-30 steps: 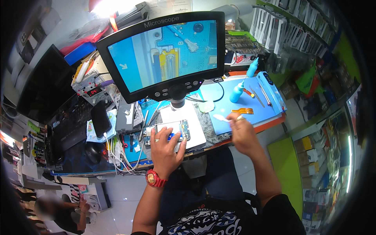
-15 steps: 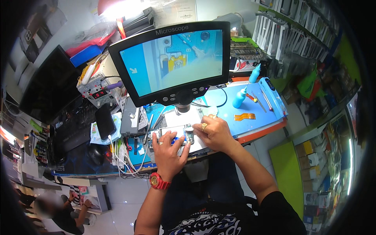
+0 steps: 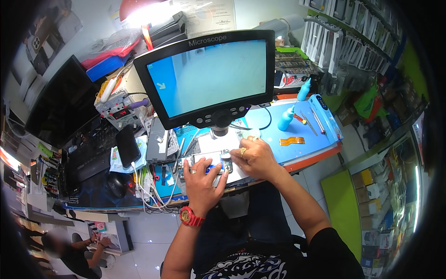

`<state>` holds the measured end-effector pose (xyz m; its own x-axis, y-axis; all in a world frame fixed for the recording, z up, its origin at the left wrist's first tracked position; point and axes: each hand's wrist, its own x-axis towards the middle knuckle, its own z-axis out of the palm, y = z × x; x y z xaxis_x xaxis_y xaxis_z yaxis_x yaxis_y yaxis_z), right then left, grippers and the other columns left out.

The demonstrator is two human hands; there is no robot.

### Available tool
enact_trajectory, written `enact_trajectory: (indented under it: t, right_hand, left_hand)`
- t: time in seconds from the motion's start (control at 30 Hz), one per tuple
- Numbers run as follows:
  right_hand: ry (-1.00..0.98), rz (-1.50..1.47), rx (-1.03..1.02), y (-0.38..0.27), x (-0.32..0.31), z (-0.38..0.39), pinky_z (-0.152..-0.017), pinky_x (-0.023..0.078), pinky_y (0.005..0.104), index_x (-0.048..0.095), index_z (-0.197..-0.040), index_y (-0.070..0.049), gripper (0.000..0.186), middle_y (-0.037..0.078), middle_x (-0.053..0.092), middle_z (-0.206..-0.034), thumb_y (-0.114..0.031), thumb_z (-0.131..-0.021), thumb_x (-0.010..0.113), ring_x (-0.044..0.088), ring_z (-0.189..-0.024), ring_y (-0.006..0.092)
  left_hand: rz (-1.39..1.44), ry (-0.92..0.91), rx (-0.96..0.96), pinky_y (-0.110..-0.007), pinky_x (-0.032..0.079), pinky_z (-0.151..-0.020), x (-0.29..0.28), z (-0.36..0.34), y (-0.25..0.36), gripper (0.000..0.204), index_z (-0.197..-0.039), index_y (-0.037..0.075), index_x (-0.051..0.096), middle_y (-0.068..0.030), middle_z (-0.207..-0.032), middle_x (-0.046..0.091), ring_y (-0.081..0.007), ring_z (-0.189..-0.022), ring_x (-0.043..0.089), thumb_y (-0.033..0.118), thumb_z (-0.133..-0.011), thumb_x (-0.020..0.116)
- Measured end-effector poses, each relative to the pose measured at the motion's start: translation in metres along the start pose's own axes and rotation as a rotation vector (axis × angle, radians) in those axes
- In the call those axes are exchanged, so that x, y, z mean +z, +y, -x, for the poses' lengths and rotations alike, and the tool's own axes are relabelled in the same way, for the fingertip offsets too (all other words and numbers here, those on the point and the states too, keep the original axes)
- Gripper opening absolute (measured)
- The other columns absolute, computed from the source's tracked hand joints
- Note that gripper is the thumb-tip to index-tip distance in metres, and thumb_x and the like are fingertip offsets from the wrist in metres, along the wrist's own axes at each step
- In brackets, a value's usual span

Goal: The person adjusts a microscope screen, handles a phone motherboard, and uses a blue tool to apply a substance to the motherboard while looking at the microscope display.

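On the white work surface under the microscope lies an opened phone [image 3: 213, 158] with its inner parts exposed. My left hand [image 3: 201, 179] rests on the phone with its fingers spread, thumb near its right end. At that end, the fingers of my right hand [image 3: 253, 158] are pinched around a small white wad-like piece [image 3: 226, 157], pressed against the exposed board. What the piece is exactly cannot be made out. Above both hands stands the microscope screen [image 3: 213, 76], which shows mostly a pale blur over a blue strip.
On the blue mat [image 3: 274, 151] at right lie an orange flex cable [image 3: 291, 141], blue squeeze bottles [image 3: 286, 119] and tweezers [image 3: 309, 123]. To the left are another phone [image 3: 127, 147], white cables [image 3: 147, 193] and a mouse [image 3: 114, 185]. Another person [image 3: 79, 253] sits at far lower left.
The screen has gone from board parts and a pale tip to an almost fully covered pale picture. The right-hand fingers and the white piece have shifted slightly over the board; the left hand stays put.
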<state>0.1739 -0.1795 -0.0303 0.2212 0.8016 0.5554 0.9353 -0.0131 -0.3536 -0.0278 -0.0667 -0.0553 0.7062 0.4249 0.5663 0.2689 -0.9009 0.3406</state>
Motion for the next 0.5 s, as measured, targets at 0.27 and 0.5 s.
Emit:
enact_trajectory:
  t: [0.27,0.5]
  right_hand:
    - [0.072,-0.015,0.093,-0.0054,0.0032,0.0022,-0.073,0.051,0.0449,0.081,-0.095,-0.013,0.006,0.008,0.062,-0.083,-0.018,-0.093,0.077,0.066,-0.083,0.0307]
    - [0.030,0.042,0.016,-0.0087,0.0061,-0.0020,-0.073,0.051,0.0450,0.081,-0.092,-0.013,0.006,0.008,0.060,-0.080,-0.019,-0.091,0.079,0.066,-0.082,0.0305]
  left_hand:
    - [-0.008,-0.002,-0.013,-0.064,0.025,-0.127,-0.0016,0.0008,-0.0011,0.028,-0.113,0.013,0.082,-0.0119,-0.125,0.069,-0.0345,-0.128,0.065,0.029,-0.091,0.083]
    - [0.002,-0.003,-0.008,-0.064,0.025,-0.126,0.0016,0.0006,-0.0009,0.028,-0.113,0.013,0.082,-0.0112,-0.125,0.069,-0.0342,-0.127,0.065,0.030,-0.091,0.083]
